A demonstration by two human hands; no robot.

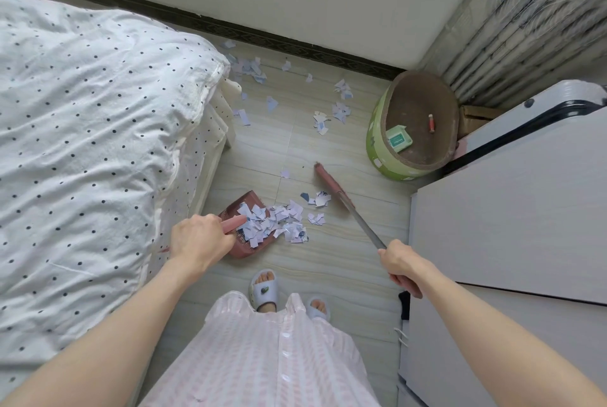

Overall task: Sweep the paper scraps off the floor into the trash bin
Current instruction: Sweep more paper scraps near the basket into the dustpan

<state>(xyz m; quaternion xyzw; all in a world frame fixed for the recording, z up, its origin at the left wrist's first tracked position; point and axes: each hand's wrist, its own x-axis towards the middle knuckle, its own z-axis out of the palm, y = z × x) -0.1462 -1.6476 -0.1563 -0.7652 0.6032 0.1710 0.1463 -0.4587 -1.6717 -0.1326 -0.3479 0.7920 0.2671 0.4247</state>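
Note:
My left hand [197,239] grips the pink handle of a pink dustpan [254,242] that rests on the floor beside the bed. A heap of paper scraps [262,221] lies in the pan and spills over its lip to the right. My right hand [399,263] grips the metal handle of a broom, whose pink head [328,181] rests on the floor just right of the pile. More scraps [331,114] lie scattered further off toward the wall. The green trash bin [381,150] stands at the right, holding a green packet and a small red item.
A bed with a dotted white cover [92,143] fills the left side. A white cabinet [512,226] and a suitcase [558,104] block the right. The wall with dark skirting [262,35] runs along the back. My slippered feet [266,288] stand on the tiled strip between.

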